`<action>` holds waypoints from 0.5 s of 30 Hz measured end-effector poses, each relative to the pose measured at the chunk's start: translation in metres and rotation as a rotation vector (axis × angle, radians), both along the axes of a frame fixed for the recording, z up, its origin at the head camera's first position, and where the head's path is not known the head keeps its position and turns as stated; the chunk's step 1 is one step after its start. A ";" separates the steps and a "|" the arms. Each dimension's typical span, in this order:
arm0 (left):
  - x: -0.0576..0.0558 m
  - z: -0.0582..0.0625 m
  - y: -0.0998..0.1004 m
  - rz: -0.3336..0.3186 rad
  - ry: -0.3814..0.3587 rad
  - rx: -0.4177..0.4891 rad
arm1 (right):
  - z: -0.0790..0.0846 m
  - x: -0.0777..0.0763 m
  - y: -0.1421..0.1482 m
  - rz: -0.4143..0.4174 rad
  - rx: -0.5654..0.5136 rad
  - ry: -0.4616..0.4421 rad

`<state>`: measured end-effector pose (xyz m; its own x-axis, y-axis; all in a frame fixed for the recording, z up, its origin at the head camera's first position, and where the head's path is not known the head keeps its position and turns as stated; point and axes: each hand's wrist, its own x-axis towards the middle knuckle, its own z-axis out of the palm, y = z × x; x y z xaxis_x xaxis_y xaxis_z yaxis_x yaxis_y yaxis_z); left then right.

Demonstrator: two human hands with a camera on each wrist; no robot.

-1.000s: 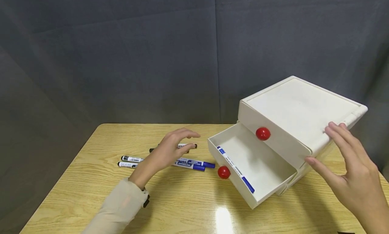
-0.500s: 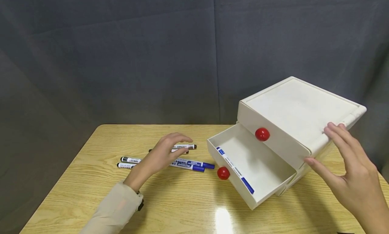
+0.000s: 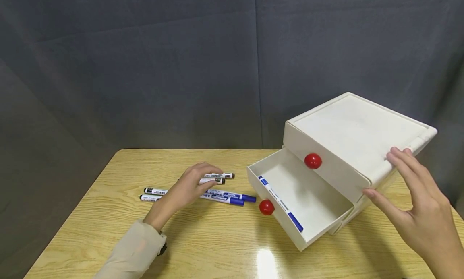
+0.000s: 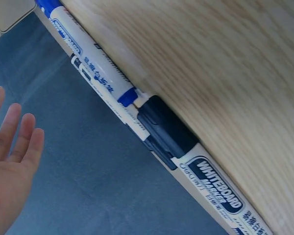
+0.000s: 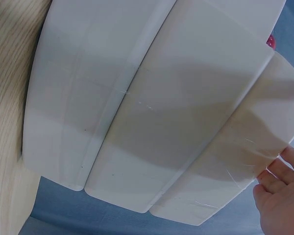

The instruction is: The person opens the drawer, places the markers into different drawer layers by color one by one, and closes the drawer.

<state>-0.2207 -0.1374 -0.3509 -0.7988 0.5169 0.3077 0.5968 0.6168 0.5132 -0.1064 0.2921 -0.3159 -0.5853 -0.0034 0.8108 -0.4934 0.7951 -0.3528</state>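
My left hand (image 3: 185, 189) hovers over the whiteboard markers at the table's middle, fingers loosely bent and holding nothing. Its fingertips are right by two black-ended markers (image 3: 214, 181). Two blue-capped markers (image 3: 232, 199) lie just nearer, partly hidden behind the hand. In the left wrist view, a blue-ended marker (image 4: 90, 54) lies end to end with a black-capped one (image 4: 210, 183). My right hand (image 3: 422, 198) touches the side edge of a white drawer unit (image 3: 362, 136), its fingers at the top and its thumb at the front corner.
The unit's lower drawer (image 3: 315, 190) is pulled out, with one blue-capped marker (image 3: 280, 204) along its front wall. Red round knobs (image 3: 313, 161) stick out from the drawer fronts. A dark grey curtain (image 3: 181, 69) hangs behind the wooden table (image 3: 217, 246).
My left hand has moved left and down toward the black-ended markers, uncovering more of them. My right hand and the drawer unit have stayed in place.
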 end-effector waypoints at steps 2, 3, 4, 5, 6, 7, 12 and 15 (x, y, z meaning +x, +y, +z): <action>-0.001 -0.002 -0.002 0.006 -0.009 -0.006 | 0.000 -0.001 0.000 0.001 -0.006 0.011; -0.001 -0.003 -0.003 0.009 -0.013 -0.008 | -0.001 -0.001 0.000 0.002 -0.009 0.017; -0.001 -0.004 -0.004 0.010 -0.017 -0.009 | 0.000 -0.001 0.000 -0.002 -0.004 0.011; -0.002 -0.005 -0.005 0.012 -0.021 -0.010 | 0.000 -0.001 0.000 -0.003 -0.004 0.011; -0.002 -0.006 -0.006 0.014 -0.026 -0.011 | 0.000 -0.001 0.000 -0.002 -0.004 0.012; -0.002 -0.007 -0.007 0.014 -0.033 -0.009 | 0.000 -0.001 0.000 -0.003 -0.003 0.009; -0.003 -0.012 -0.012 0.031 -0.051 -0.025 | 0.002 0.001 -0.001 -0.002 0.006 -0.018; -0.003 -0.015 -0.015 0.046 -0.058 -0.041 | 0.002 0.001 -0.001 0.000 0.006 -0.016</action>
